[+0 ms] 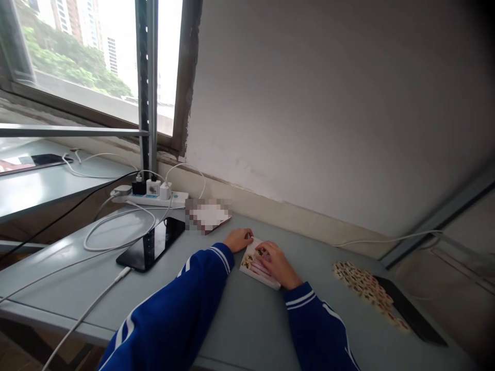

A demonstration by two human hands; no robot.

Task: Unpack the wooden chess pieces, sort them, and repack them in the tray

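A small white box with dark printed characters and a pinkish picture lies flat on the grey table in front of me. My left hand holds its far left corner, fingers curled at the edge. Across the top and right side rests my right hand, its fingers bent over the printed face and hiding part of it. Whether anything is under my fingers apart from the box, I cannot tell. Both forearms are in blue sleeves with white stripes.
Many round Chinese chess pieces lie at the right, beside a dark flat board. On the left are a charging black phone, white cables and a power strip. A partly blurred-out object lies near the wall.
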